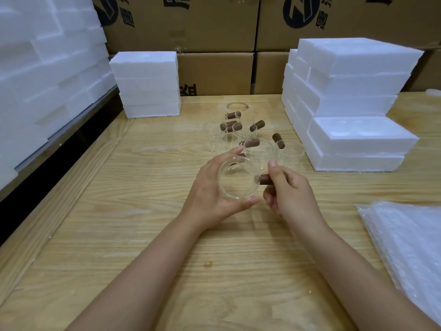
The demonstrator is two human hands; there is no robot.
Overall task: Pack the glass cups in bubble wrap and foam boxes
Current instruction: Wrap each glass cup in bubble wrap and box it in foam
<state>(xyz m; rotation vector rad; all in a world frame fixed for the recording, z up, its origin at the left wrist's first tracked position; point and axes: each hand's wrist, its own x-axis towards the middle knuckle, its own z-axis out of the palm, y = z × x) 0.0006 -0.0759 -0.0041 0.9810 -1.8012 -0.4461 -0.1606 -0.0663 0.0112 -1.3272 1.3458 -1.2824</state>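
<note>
Glass cup (238,181) is held in both your hands just above the wooden table (133,211). Your left hand (210,194) curls fingers and thumb round its clear wall, and your right hand (290,189) pinches its brown handle (264,179). Just beyond the cup stands a cluster of other cups (241,136). Farther beyond it, one foam box stack (145,84) stands to the left and a taller foam stack (346,99) to the right. Bubble wrap (405,247) lies right of the cup, nearer you.
</note>
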